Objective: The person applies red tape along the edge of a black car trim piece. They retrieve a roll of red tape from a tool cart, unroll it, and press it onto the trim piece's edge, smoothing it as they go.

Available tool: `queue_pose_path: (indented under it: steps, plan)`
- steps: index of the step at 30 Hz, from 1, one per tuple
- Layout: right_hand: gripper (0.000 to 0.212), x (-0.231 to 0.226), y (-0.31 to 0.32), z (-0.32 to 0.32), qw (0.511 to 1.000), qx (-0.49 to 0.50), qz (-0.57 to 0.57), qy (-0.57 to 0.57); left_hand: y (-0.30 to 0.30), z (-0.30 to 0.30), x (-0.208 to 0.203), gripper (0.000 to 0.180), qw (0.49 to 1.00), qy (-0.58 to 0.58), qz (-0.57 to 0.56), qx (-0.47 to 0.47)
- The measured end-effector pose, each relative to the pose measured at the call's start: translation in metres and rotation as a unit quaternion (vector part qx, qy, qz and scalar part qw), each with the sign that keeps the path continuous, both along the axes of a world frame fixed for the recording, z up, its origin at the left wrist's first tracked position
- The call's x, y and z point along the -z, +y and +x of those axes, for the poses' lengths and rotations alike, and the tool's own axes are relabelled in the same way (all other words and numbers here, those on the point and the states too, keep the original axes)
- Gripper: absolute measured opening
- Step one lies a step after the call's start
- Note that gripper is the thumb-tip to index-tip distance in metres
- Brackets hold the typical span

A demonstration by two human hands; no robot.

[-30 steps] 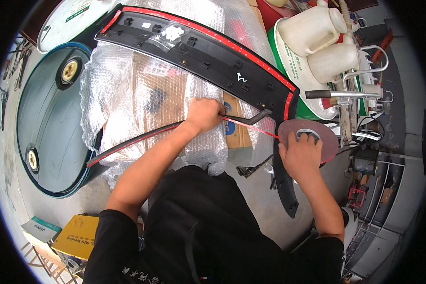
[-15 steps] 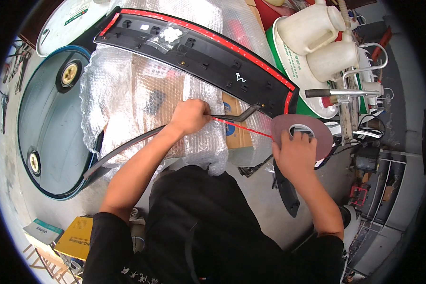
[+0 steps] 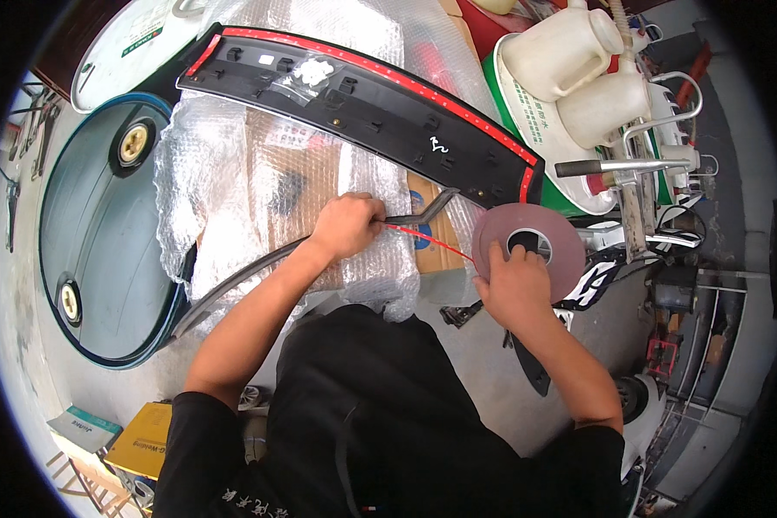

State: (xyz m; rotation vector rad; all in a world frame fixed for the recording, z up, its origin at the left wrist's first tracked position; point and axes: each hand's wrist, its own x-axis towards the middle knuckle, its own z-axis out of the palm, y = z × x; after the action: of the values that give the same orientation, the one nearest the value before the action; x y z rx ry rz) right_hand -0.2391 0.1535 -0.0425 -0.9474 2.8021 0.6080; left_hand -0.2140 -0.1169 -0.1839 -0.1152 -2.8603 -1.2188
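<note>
My left hand (image 3: pixel 347 226) is closed on a long, curved dark trim strip (image 3: pixel 249 274), thumb and fingers pinching near its bent end. A narrow length of red-backed tape (image 3: pixel 432 239) stretches from those fingertips to a large roll of tape (image 3: pixel 564 249). My right hand (image 3: pixel 516 289) grips that roll, with fingers hooked into its central hole. Beyond the hands lies a black curved panel (image 3: pixel 363 116), underside up, with red tape along its far edge and both ends. A small clear bag of white pieces (image 3: pixel 312 72) rests on it.
Bubble wrap (image 3: pixel 207 164) over cardboard covers the work surface. A blue drum (image 3: pixel 104 233) stands at left. White jugs (image 3: pixel 561 52) sit on a drum top at right, beside a metal lever with a dark grip (image 3: pixel 578 168). A yellow box (image 3: pixel 145 439) is at lower left.
The tape roll and my right hand have shifted left, shortening the visible tape between my hands. My left hand has moved slightly, still pinching the strip.
</note>
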Motion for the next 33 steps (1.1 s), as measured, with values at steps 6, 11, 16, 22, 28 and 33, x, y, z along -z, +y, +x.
queue_pose_path:
  steps: [6,11,16,22,28,33]
  plan:
    - [0.053,-0.002,0.0,-0.001,1.0,0.005,-0.019,-0.015,-0.001,-0.006,0.002,0.012,0.998,-0.06,0.021,0.005]
    - [0.05,-0.002,-0.001,-0.004,1.0,0.01,-0.022,-0.016,0.007,0.0,0.003,0.013,0.993,0.092,-0.068,0.01]
    - [0.049,-0.006,0.002,-0.005,0.999,0.008,-0.029,-0.028,0.008,0.0,0.003,0.013,0.99,0.126,-0.058,0.005]
    - [0.053,-0.042,0.004,-0.009,0.997,-0.024,-0.058,-0.039,-0.018,0.009,-0.026,0.007,0.978,-0.107,0.175,0.027]
    - [0.053,-0.077,-0.013,-0.019,0.995,-0.075,-0.053,-0.045,-0.026,0.039,-0.044,0.005,0.91,-0.216,0.353,0.029]
    - [0.049,-0.087,-0.024,-0.023,0.99,-0.119,-0.058,-0.055,-0.021,0.063,-0.033,0.004,0.901,-0.196,0.386,0.037]
